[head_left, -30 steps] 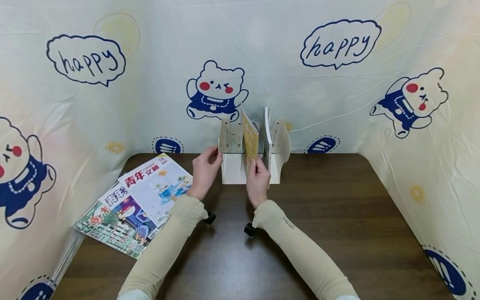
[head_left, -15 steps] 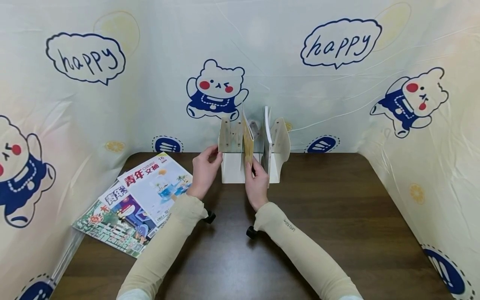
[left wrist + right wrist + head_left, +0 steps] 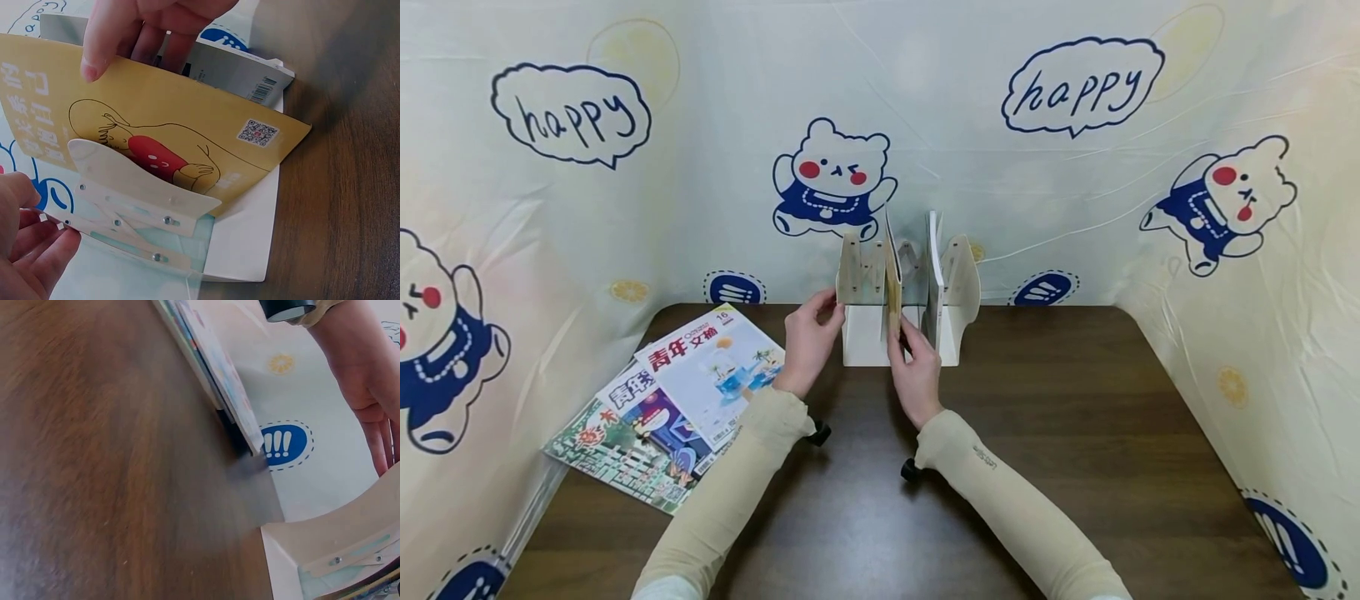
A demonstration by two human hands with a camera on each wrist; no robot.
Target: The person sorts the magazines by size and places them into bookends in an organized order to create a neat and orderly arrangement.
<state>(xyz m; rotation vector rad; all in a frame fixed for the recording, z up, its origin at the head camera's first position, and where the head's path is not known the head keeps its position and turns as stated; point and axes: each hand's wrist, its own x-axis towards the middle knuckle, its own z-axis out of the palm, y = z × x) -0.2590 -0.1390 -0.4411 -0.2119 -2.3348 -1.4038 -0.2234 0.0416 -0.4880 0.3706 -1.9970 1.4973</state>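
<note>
A white book rack (image 3: 863, 342) with upright panels stands at the table's back edge. My left hand (image 3: 808, 342) grips the edge of its left side panel (image 3: 134, 184), thumb and fingertips meeting there in the left wrist view. With thumb on the front cover and fingers behind, my right hand (image 3: 917, 375) pinches a yellow booklet (image 3: 212, 134) that stands upright in the rack, just right of a curved divider. Further right, a booklet with a grey-white cover and barcode (image 3: 262, 90) also stands in the rack.
Several magazines (image 3: 700, 375) lie overlapped at the table's left, partly behind my left forearm. A patterned curtain (image 3: 1060, 192) rises around the brown table (image 3: 1075, 433). Black wrist cameras sit on both sleeves.
The yellow booklet has turned until nearly edge-on to the head view and shifted slightly left. My right hand turned with it, its wrist swinging right. My left hand has stayed in place.
</note>
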